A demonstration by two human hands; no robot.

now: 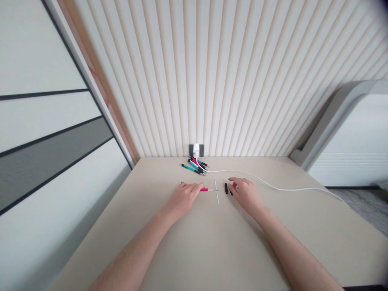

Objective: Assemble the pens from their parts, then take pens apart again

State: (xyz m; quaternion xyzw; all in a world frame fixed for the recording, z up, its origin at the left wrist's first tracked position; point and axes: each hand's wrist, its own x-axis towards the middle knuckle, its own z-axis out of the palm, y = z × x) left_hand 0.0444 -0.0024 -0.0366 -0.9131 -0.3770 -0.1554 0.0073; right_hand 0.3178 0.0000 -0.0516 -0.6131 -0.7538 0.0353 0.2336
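Observation:
My left hand (185, 198) is closed around a red pen barrel (204, 189), and a thin refill with a metal tip sticks out of its right end. Most of that barrel is hidden by my fingers. Across the tip lies a white refill (217, 197), roughly upright in the view. To the right, a black pen grip (226, 188) rests on the table. Beside it is my right hand (245, 193), its index finger and thumb apart. A second small black piece (230, 192) lies by the thumb; whether they touch is unclear.
Several red, blue and black pens (195, 166) lie piled near the wall. Above them a white charger (196, 150) sits in a dark socket. Its white cable (260, 180) runs right across the beige table (194, 250). A ribbed wall (212, 81) closes off the back.

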